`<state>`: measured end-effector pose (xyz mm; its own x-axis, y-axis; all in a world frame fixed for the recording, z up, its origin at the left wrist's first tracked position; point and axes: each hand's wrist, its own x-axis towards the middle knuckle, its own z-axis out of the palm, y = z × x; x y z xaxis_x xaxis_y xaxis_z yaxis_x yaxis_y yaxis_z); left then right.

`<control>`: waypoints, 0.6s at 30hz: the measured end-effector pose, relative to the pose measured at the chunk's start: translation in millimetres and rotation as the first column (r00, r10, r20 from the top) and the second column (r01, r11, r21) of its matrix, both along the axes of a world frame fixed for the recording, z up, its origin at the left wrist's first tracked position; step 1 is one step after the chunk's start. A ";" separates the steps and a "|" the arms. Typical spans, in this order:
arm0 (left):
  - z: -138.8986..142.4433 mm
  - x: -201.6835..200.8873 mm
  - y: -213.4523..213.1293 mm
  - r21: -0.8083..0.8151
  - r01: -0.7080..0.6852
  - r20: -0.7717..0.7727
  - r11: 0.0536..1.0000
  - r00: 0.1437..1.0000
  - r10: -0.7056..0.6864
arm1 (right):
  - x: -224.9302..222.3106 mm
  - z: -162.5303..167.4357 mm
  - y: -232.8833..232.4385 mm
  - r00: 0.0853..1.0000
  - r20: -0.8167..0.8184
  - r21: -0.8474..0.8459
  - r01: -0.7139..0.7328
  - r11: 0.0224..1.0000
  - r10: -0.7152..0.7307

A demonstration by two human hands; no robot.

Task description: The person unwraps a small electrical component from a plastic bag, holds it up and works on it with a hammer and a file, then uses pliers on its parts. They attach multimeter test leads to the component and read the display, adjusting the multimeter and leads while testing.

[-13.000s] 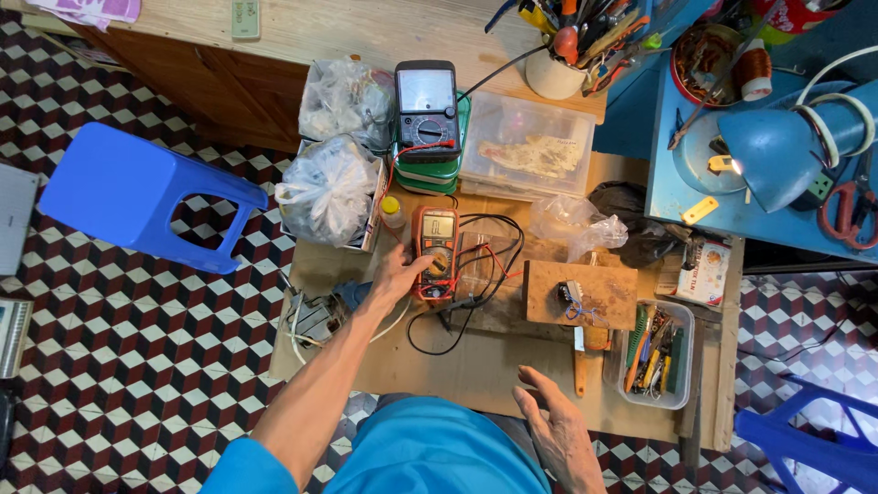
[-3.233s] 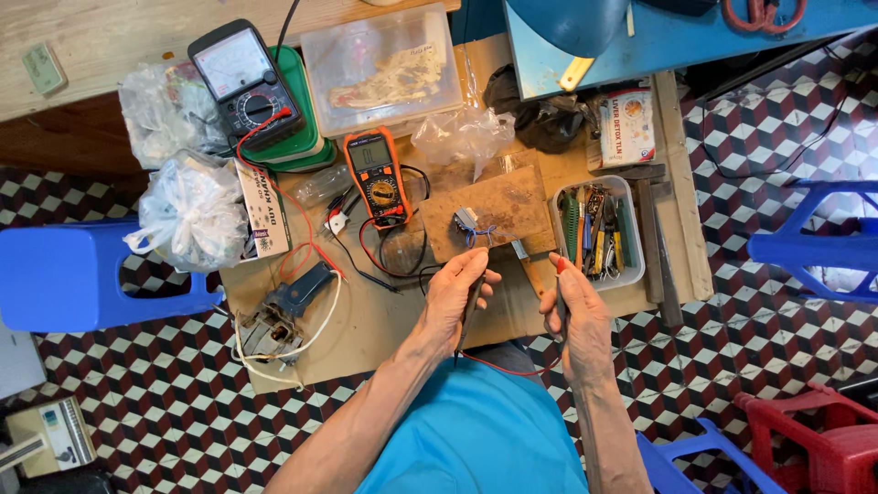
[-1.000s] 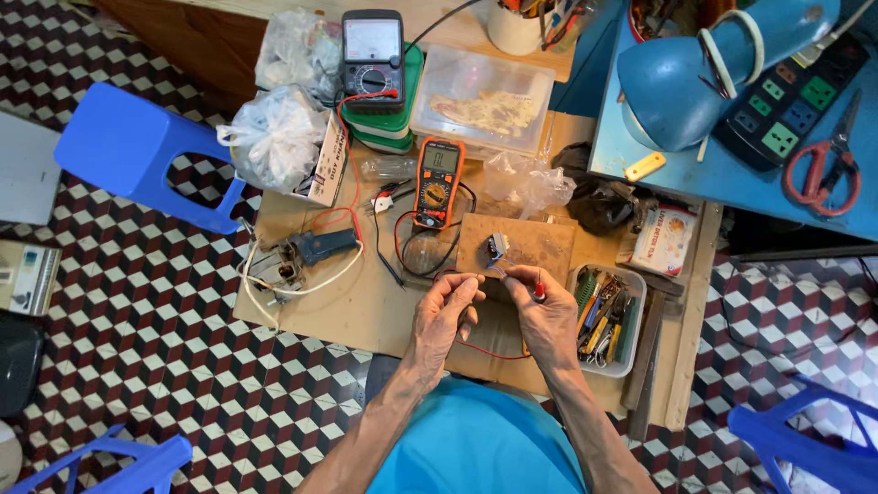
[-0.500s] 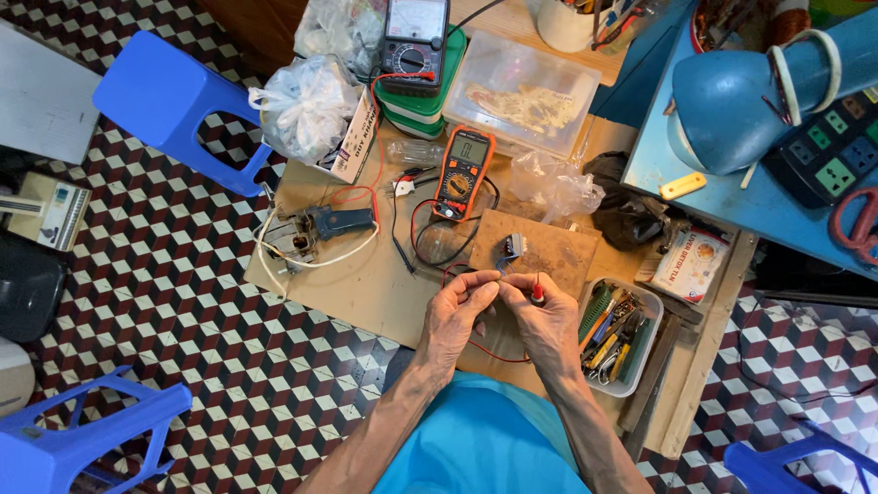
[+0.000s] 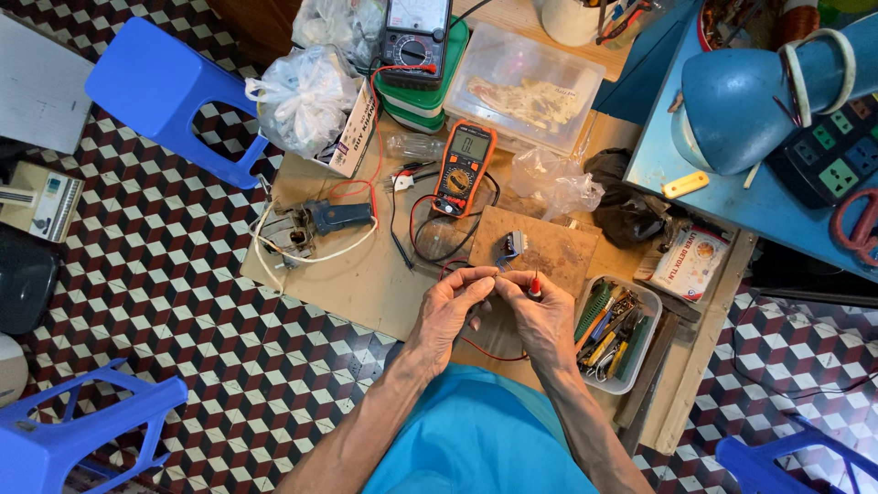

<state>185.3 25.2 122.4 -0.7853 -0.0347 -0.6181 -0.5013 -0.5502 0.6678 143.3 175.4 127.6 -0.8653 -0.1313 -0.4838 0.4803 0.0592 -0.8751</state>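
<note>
My left hand and my right hand meet over the front of a low wooden table. The right hand pinches a red test probe, and its red lead loops below my hands. The left hand's fingers are closed on something thin at the same spot; I cannot tell what. Just beyond the fingertips a small blue and white component sits on a wooden block. An orange digital multimeter lies further back with its leads coiled.
A clear tray of hand tools lies right of my hands. A black analog meter on green boxes, a plastic container, bags, a blue lamp, a power strip and blue stools surround the table.
Both hands have stayed together at the block, holding the probe. The view has shifted slightly. Long before, the left hand was at the orange multimeter.
</note>
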 end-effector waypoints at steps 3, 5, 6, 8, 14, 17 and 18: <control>-5.0 -1.5 -0.1 -0.019 0.002 0.017 1.000 1.000 -0.001 | 0.1 -4.5 3.5 1.000 -0.006 -0.024 -0.009 1.000 0.009; -10.5 -3.0 0.0 -0.032 -0.011 0.027 0.999 1.000 0.012 | -0.5 -7.1 8.5 0.999 -0.037 -0.037 -0.031 0.999 0.030; -13.6 -3.9 -0.6 -0.048 -0.009 0.030 0.999 0.999 0.010 | -1.4 -8.2 11.8 0.998 -0.062 0.025 -0.005 1.000 0.006; -19.8 -4.5 -2.1 -0.082 -0.008 0.036 0.997 0.999 0.011 | -3.9 -10.1 18.2 0.992 -0.118 0.145 0.049 0.988 -0.032; -30.5 -1.0 -3.9 -0.072 0.028 0.032 0.997 0.999 -0.026 | -12.8 -20.5 14.2 0.990 -0.041 0.353 -0.115 0.929 0.138; -30.3 1.1 -5.3 -0.096 0.054 0.011 0.994 0.999 -0.053 | -13.3 -22.5 9.3 0.978 -0.084 0.467 -0.132 0.875 0.192; -29.9 1.8 -5.5 -0.130 0.079 0.017 0.988 0.997 -0.077 | -13.1 -21.8 10.1 0.982 -0.098 0.425 -0.108 0.899 0.164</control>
